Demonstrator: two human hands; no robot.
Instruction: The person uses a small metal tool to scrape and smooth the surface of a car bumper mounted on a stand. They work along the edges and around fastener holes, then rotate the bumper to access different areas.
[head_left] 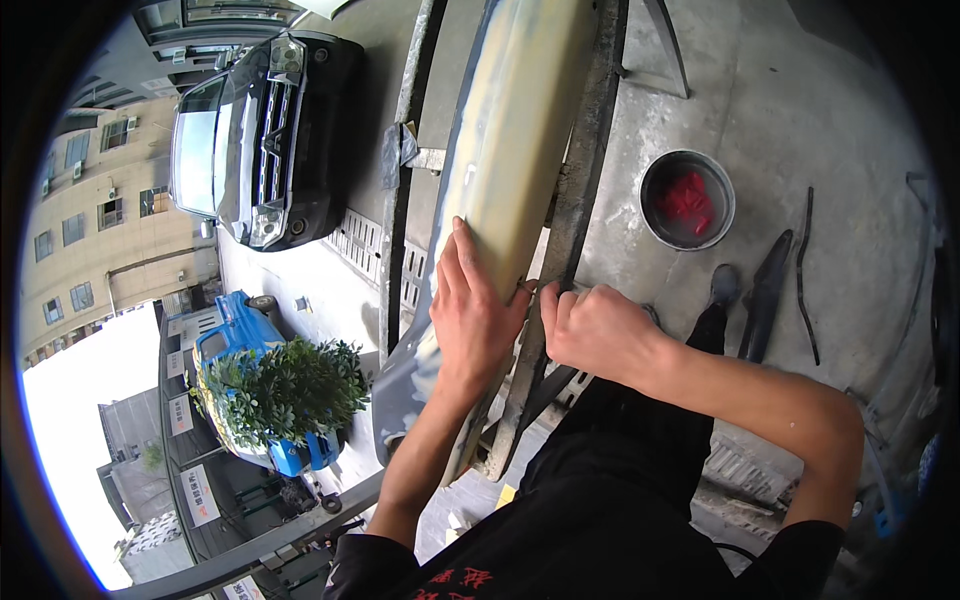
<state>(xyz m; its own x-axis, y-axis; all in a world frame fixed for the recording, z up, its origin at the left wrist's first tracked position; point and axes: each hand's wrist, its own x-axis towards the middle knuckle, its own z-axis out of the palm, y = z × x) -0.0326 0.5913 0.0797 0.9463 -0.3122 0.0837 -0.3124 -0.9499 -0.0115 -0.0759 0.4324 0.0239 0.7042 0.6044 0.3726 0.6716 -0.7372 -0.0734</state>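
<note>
A long sanded car panel, probably a bumper (505, 150), lies on a metal stand, its surface yellowish with grey and white patches. My left hand (472, 318) rests flat on it, fingers stretched forward and thumb out toward the panel's right edge. Just right of it, by the stand's rail (585, 165), my right hand (598, 325) is closed with its fingers curled. A small dark bit (527, 287) shows between my left thumb and right fingertips; what it is, and whether the right fingers grip it, I cannot make out.
A dark bucket (646, 215) with red pieces in liquid stands on the concrete floor to the right. Near my foot (725, 285) lie a black trim piece (770, 290) and a thin dark strip (805, 275). Leftward are a black car (270, 140), a leafy plant (290, 390) and a blue vehicle (235, 325).
</note>
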